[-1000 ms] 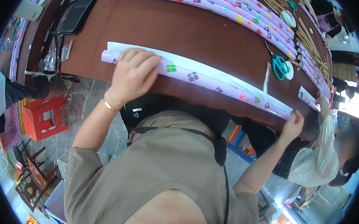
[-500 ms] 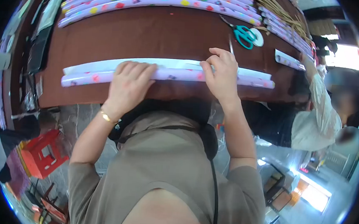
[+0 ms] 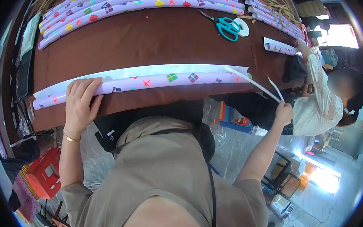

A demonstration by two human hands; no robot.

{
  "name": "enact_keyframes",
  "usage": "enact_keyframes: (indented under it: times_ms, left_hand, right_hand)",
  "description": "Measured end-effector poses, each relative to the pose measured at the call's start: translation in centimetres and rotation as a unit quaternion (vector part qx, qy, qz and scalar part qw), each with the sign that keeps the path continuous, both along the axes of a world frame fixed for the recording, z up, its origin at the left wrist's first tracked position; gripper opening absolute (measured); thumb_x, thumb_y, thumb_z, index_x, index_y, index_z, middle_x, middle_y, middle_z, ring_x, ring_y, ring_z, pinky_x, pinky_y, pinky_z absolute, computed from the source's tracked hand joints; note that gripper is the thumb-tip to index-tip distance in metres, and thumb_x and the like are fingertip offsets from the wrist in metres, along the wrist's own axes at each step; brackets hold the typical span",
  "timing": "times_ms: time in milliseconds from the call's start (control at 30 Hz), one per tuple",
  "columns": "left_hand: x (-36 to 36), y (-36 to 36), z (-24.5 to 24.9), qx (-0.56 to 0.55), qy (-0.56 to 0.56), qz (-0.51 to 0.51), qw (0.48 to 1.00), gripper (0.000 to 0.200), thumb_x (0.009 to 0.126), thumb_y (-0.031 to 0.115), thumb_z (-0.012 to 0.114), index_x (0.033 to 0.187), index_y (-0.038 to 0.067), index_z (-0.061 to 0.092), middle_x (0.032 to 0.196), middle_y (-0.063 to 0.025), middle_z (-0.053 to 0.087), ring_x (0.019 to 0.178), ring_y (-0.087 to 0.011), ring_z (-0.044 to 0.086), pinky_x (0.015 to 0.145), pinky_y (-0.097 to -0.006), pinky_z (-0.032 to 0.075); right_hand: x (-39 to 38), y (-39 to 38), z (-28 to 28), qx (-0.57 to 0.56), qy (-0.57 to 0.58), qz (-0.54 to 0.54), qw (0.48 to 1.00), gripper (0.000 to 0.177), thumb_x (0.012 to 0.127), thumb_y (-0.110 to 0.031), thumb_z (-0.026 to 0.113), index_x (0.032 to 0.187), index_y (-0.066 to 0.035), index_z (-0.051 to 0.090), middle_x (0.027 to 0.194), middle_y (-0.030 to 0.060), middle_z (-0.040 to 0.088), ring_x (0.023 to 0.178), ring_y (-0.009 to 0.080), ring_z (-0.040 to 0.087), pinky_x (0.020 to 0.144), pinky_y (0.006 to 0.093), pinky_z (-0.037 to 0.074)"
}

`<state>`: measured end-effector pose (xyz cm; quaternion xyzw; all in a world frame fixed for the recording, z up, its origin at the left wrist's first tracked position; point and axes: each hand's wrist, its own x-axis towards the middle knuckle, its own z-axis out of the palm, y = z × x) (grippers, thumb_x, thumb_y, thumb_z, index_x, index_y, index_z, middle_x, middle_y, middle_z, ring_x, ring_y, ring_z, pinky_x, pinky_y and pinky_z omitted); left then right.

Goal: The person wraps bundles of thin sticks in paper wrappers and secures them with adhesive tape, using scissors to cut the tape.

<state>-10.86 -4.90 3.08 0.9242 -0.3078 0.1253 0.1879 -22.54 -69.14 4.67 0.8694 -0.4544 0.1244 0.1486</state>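
A lilac roll of wrapping paper (image 3: 158, 81) with gift-box prints lies across the front of the table. Its loose white edge stands up along the far side. My left hand (image 3: 82, 101) is closed over the roll's left part, fingers on top and thumb on the near side. Off to the right of the roll, in the air, my right hand (image 3: 285, 113) is closed on a thin white strip (image 3: 256, 83), which looks like tape backing. One end of the strip reaches back to the paper's white edge; another end sticks up above my fist.
Teal-handled scissors (image 3: 227, 29) and a white tape roll (image 3: 241, 27) lie further back. Several patterned rolls (image 3: 142, 5) line the far side of the brown table (image 3: 152, 41). At the right, a co-worker's hand (image 3: 304, 48) is by a short roll (image 3: 279, 48).
My right hand has moved from the roll out to the right, drawing the white strip with it. My left hand has shifted left along the roll. The whole view has shifted slightly.
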Motion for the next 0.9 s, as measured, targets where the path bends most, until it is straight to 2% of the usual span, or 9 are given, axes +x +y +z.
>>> enact_keyframes:
  times_ms: [67,133,200,400,467,567,667,833,900]
  left_hand:
    - [0.0,-0.9,0.2,0.000,-0.004,-0.003,1.000,0.046,0.077,0.006,0.070,0.122,0.007,0.063,0.112,-0.0103,0.064,0.103,-0.0315,0.060,0.096,-0.0434,0.043]
    - [0.1,-2.2,0.4,0.000,-0.011,-0.008,1.000,0.047,0.076,0.005,0.069,0.122,0.007,0.063,0.112,-0.0102,0.064,0.103,-0.0312,0.059,0.096,-0.0437,0.043]
    - [0.2,-3.8,0.3,-0.009,-0.018,-0.030,0.999,0.048,0.075,0.005,0.067,0.122,0.007,0.062,0.112,-0.0097,0.064,0.104,-0.0305,0.059,0.098,-0.0443,0.043]
    - [0.2,-7.5,0.4,-0.030,-0.013,-0.064,0.997,0.047,0.075,0.007,0.069,0.122,0.007,0.062,0.111,-0.0087,0.063,0.102,-0.0279,0.060,0.098,-0.0439,0.044]
    - [0.3,-7.9,-0.2,-0.015,-0.026,-0.059,0.998,0.046,0.077,0.008,0.071,0.122,0.008,0.062,0.109,-0.0082,0.064,0.101,-0.0275,0.060,0.098,-0.0432,0.044]
    - [0.4,-7.4,-0.5,-0.011,-0.026,-0.063,0.998,0.044,0.078,0.008,0.072,0.122,0.008,0.062,0.107,-0.0078,0.064,0.100,-0.0273,0.060,0.096,-0.0428,0.044]
    - [0.5,-5.9,-0.1,-0.002,-0.019,-0.062,0.998,0.044,0.079,0.007,0.072,0.122,0.008,0.062,0.108,-0.0077,0.064,0.100,-0.0273,0.060,0.096,-0.0427,0.044]
    - [0.5,-1.4,0.0,0.012,0.007,-0.027,1.000,0.044,0.079,0.004,0.070,0.122,0.006,0.063,0.112,-0.0116,0.064,0.103,-0.0336,0.059,0.095,-0.0445,0.044]
    - [0.3,-0.2,0.1,0.014,0.007,-0.017,1.000,0.045,0.078,0.004,0.070,0.123,0.006,0.063,0.112,-0.0118,0.064,0.104,-0.0336,0.059,0.095,-0.0446,0.044]
  right_hand:
    - [0.1,0.8,-0.4,0.035,-0.027,0.005,0.999,0.032,0.090,-0.034,0.061,0.098,-0.006,0.075,0.096,0.0182,0.073,0.093,0.0400,0.069,0.081,0.0492,0.054]
    - [1.5,1.9,-1.7,0.113,-0.155,0.180,0.965,0.030,0.090,-0.031,0.064,0.098,-0.004,0.074,0.099,0.0182,0.073,0.093,0.0386,0.069,0.083,0.0479,0.053]
    - [4.1,7.4,-1.2,0.155,-0.226,0.282,0.919,0.028,0.089,-0.028,0.067,0.095,-0.002,0.073,0.105,0.0186,0.071,0.099,0.0366,0.066,0.089,0.0457,0.050]
    - [8.3,18.3,-1.9,0.185,-0.150,0.460,0.855,0.026,0.083,-0.030,0.073,0.091,-0.005,0.069,0.117,0.0162,0.065,0.109,0.0357,0.059,0.096,0.0455,0.043]
    - [9.0,18.9,-2.1,0.158,-0.148,0.448,0.867,0.024,0.084,-0.029,0.072,0.090,-0.006,0.069,0.110,0.0145,0.067,0.107,0.0342,0.060,0.093,0.0458,0.043]
    - [9.3,18.0,-2.1,0.226,-0.103,0.405,0.880,0.021,0.085,-0.027,0.070,0.088,-0.006,0.070,0.100,0.0131,0.070,0.099,0.0336,0.063,0.088,0.0466,0.046]
    - [8.3,14.7,-2.1,0.142,-0.160,0.421,0.881,0.020,0.086,-0.023,0.066,0.085,-0.003,0.071,0.091,0.0152,0.071,0.087,0.0366,0.066,0.079,0.0464,0.051]
    - [1.9,6.2,-1.9,0.092,-0.091,0.160,0.979,0.029,0.091,-0.028,0.061,0.089,-0.001,0.070,0.089,0.0198,0.070,0.084,0.0416,0.066,0.076,0.0481,0.052]
    - [-1.4,3.2,-3.4,0.082,0.086,-0.010,0.993,0.025,0.090,-0.024,0.059,0.095,-0.003,0.071,0.099,0.0222,0.071,0.098,0.0422,0.068,0.081,0.0498,0.055]
